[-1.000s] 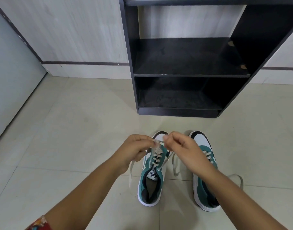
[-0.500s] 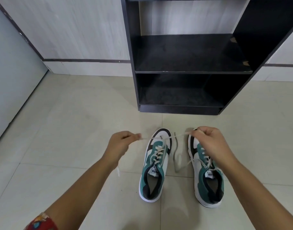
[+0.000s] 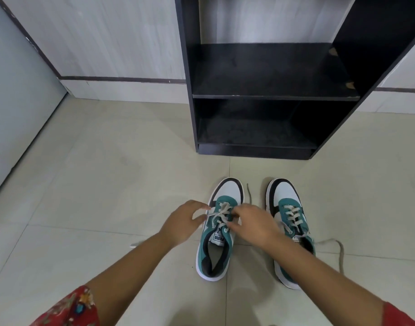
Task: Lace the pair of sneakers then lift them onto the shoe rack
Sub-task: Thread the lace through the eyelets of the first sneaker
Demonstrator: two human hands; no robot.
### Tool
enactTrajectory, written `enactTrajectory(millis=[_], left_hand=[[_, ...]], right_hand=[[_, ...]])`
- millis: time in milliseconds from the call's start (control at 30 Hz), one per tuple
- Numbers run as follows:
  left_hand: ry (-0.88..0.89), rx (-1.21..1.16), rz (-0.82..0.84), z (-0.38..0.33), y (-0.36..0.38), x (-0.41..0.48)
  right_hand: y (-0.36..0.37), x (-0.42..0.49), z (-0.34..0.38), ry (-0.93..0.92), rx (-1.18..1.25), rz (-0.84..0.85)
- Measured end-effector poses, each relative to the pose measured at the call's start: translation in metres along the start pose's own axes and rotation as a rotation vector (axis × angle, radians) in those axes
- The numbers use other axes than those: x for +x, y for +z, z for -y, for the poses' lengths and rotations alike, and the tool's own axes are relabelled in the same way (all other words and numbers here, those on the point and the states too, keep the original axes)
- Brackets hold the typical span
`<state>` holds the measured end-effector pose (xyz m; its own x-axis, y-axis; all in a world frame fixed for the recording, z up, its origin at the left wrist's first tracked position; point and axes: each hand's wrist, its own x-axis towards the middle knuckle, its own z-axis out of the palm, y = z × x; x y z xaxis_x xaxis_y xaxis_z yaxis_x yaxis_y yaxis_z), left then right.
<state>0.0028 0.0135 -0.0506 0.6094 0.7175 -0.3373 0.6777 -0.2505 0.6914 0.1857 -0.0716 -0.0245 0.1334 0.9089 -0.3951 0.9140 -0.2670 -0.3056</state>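
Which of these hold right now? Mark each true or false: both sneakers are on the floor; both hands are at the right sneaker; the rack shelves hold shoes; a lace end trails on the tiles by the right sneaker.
1. True: the left sneaker and right sneaker stand on the floor.
2. False: the left hand and right hand work the left sneaker's lace.
3. False: the shoe rack shelves are bare.
4. True: the loose lace trails there.
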Motion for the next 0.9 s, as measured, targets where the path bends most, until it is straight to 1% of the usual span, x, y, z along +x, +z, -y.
enactTrajectory(millis=[67, 167, 200, 267, 300, 333, 400, 433, 467, 500, 567, 667, 767, 900], left_hand=[[0.067, 0.035, -0.003, -0.005, 0.009, 0.002], [0.136, 0.141, -0.065, -0.004, 0.013, 0.002], [0.139, 0.17, -0.079, -0.003, 0.01, -0.001], [0.07, 0.193, -0.098, 0.0, 0.0, -0.008], [0.016, 0.226, -0.08, 0.004, -0.006, -0.012], [-0.027, 0.283, -0.027, 0.007, -0.011, -0.015], [-0.077, 0.338, 0.141, 0.011, -0.014, -0.018], [-0.076, 0.308, 0.193, 0.011, -0.011, -0.018], [-0.056, 0.274, 0.206, 0.009, -0.007, -0.017], [-0.025, 0.262, 0.186, 0.006, -0.003, -0.016], [0.044, 0.341, 0.112, -0.001, 0.0, -0.012], [0.086, 0.393, 0.043, -0.008, -0.004, -0.01], [0.103, 0.343, 0.018, -0.01, -0.004, -0.012], [0.129, 0.226, -0.032, -0.008, 0.008, -0.014]], right_hand=[[0.003, -0.001, -0.001, -0.011, 0.033, -0.043], [-0.003, -0.009, -0.01, -0.016, 0.05, -0.105], [-0.006, -0.013, -0.014, 0.004, 0.029, -0.099], [-0.013, -0.022, -0.024, 0.062, -0.117, -0.04], [-0.016, -0.026, -0.027, 0.092, -0.223, 0.02], [-0.018, -0.028, -0.03, 0.117, -0.317, 0.08], [-0.014, -0.028, -0.03, 0.131, -0.409, 0.15], [-0.008, -0.026, -0.026, 0.109, -0.393, 0.145], [-0.002, -0.024, -0.02, 0.068, -0.335, 0.119], [0.004, -0.022, -0.013, 0.018, -0.248, 0.085], [0.01, -0.018, 0.0, -0.037, -0.109, 0.027], [0.013, -0.017, 0.005, -0.04, -0.036, -0.058], [0.013, -0.022, 0.003, -0.063, 0.043, -0.108], [0.024, -0.026, 0.007, -0.024, 0.01, -0.144]])
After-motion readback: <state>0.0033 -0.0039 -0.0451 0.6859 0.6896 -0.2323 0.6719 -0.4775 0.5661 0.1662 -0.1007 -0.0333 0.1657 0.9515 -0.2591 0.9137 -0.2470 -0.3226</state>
